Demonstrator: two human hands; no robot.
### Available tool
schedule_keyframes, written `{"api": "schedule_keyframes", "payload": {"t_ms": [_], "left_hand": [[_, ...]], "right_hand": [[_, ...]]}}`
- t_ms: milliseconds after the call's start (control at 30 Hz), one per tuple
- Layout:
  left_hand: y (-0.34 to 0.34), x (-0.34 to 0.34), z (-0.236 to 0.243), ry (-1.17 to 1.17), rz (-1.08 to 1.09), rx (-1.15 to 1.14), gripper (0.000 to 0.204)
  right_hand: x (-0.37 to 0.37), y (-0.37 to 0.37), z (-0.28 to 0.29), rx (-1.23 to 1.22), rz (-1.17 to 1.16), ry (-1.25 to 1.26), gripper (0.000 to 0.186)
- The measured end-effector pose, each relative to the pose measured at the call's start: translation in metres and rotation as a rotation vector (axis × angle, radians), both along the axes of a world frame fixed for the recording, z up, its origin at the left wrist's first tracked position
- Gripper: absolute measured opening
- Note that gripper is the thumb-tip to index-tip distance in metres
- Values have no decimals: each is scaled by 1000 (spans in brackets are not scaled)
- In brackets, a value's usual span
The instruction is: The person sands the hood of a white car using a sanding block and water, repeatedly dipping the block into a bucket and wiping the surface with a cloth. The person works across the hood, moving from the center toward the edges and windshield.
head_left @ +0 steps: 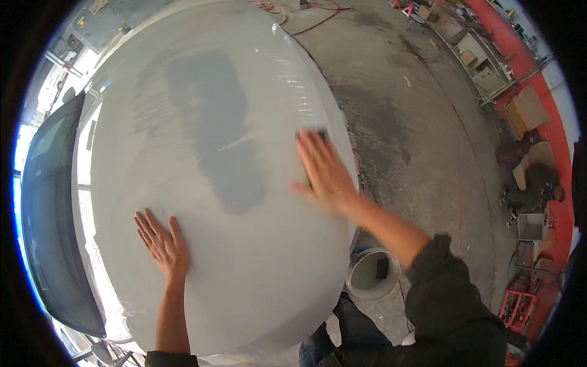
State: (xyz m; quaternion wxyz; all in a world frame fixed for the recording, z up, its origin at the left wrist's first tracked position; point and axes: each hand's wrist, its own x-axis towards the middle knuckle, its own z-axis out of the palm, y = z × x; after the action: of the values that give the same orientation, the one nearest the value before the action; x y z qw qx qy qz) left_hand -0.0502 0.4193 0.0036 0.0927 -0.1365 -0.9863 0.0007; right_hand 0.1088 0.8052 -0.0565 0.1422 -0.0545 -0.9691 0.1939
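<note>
Head view: a broad, pale grey vehicle hood spreads in front of you, with a darker grey patch running down its middle. Your left hand rests flat on the near left part, fingers straight and slightly apart, holding nothing. Your right hand, blurred, lies over a dark pad near the hood's right edge, fingers stretched along it; whether they pinch it, you cannot tell from this angle. The pad could slip over that curved edge if your fingers only press from above. Grit caught beneath it might score the surface, and uneven pressure could leave a ridge beside the patch. Below the edge, near your legs, a round, pale bucket stands on the concrete floor; a foot might catch it. Inside is a dark, blocky object; whether there is water is unclear. Farther right, a small grey bin sits by the red wall, its contents too small to make out.
</note>
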Motion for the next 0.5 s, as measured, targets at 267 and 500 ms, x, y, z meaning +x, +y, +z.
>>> {"api": "schedule_keyframes", "payload": {"t_ms": [267,500], "left_hand": [[-1,5,-3,10,-19,25,78],[13,5,2,3,-46,78,78]], "right_hand": [[51,-9,-4,-24,173,-31,93],[-112,75,21,-65,-351,-75,90]]}}
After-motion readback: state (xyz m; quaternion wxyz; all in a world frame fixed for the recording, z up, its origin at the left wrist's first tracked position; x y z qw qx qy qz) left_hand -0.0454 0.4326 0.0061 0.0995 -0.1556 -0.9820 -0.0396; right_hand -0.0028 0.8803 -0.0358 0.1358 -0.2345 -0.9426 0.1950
